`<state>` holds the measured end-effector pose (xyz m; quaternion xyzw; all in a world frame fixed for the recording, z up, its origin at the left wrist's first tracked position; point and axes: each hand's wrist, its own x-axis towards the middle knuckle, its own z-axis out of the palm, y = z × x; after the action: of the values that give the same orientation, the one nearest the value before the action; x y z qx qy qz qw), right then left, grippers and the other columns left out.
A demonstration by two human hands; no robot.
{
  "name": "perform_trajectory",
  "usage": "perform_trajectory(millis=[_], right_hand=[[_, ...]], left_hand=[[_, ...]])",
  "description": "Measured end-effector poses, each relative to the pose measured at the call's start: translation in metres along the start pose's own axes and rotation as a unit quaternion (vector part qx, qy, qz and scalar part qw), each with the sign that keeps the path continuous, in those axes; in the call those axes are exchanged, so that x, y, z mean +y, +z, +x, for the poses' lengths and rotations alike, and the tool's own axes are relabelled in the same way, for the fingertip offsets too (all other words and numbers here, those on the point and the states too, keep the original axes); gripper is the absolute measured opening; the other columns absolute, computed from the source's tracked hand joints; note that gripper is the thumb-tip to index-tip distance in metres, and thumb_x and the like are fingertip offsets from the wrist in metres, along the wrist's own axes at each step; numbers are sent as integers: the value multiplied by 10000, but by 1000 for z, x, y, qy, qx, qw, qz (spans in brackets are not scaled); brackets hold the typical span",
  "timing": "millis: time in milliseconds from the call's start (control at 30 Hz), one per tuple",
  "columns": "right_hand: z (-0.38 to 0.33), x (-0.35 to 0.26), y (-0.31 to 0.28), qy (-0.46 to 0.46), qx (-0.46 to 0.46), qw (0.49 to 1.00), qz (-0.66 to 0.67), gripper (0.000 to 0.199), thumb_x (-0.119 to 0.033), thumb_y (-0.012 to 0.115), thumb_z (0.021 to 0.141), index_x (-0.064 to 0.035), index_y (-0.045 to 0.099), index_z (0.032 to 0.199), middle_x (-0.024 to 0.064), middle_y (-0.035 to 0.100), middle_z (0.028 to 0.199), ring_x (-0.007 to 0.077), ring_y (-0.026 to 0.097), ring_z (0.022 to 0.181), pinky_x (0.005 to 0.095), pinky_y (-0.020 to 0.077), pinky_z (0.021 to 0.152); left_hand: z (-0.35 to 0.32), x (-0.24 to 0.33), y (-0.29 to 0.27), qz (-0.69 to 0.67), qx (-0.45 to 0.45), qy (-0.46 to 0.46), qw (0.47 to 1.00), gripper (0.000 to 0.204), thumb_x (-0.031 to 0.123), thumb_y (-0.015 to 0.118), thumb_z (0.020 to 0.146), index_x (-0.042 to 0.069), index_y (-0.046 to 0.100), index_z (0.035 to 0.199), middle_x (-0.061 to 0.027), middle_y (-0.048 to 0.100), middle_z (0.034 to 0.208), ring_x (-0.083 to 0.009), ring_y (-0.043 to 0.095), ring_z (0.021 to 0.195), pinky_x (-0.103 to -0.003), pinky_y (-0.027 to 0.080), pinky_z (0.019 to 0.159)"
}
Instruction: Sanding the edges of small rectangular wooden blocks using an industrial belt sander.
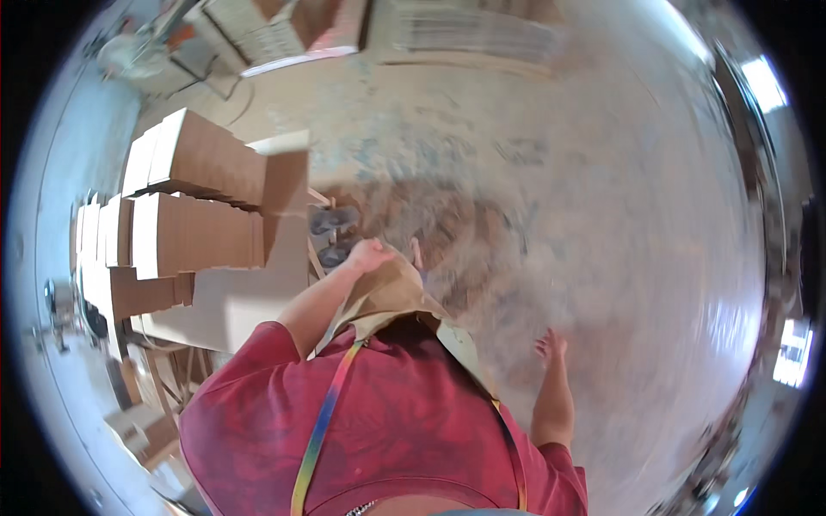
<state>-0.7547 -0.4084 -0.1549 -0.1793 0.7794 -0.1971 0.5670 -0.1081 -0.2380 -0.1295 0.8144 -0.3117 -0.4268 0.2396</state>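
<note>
The left hand [372, 255] is at the far edge of the tan apron [387, 291], its fingers curled in against the cloth; their undersides are hidden, so I cannot tell whether they grip it or merely rest there; the apron hangs in front of the red shirt [404, 421], its lower part foreshortened and out of sight; the right hand [551, 344] is well apart to the right, above the floor, holding nothing visible, its fingers loosely bent and parted, though blurred; the shirt is cut off at the near edge, where the multicoloured strap [323, 430] also runs out of view.

Two dark grey shapes [334, 234] lie just beyond the left hand, partly covered and too blurred to name surely; a narrow skin-toned shape [417, 252] shows past the apron, mostly hidden.

To the left, the bench [237, 305] has a pale flat top, much of it covered by stacked brown cardboard pieces [202, 232]; the frame beneath is largely in shadow; the floor [619, 215] is grey-brown, scuffed and stained, with a glossy glare to the right; at the far side stand more cardboard [284, 34] and a smeared, pale stack [473, 39]; a bluish wall [52, 172] bends along the left rim; bright panels [764, 84] glow at the right.
</note>
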Motion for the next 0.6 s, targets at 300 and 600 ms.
perform_trajectory(millis=[300, 600], right_hand=[[54, -164, 137, -67, -282, 950, -113, 219, -191, 676, 1040, -21, 713, 1173, 88, 733, 879, 238, 768, 753, 362, 593, 643], [50, -232, 247, -97, -362, 868, -327, 239, -269, 713, 1033, -39, 700, 970, 93, 670, 789, 217, 730, 704, 330, 538, 577]], left_hand=[[85, 53, 20, 55, 13, -74, 996, 485, 516, 829, 883, 32, 805, 917, -96, 713, 799, -277, 637, 722, -382, 551, 717], [130, 74, -5, -105, 139, -94, 980, 674, 587, 806, 856, 19, 788, 1217, -163, 800, 1010, -348, 742, 954, -393, 596, 912]])
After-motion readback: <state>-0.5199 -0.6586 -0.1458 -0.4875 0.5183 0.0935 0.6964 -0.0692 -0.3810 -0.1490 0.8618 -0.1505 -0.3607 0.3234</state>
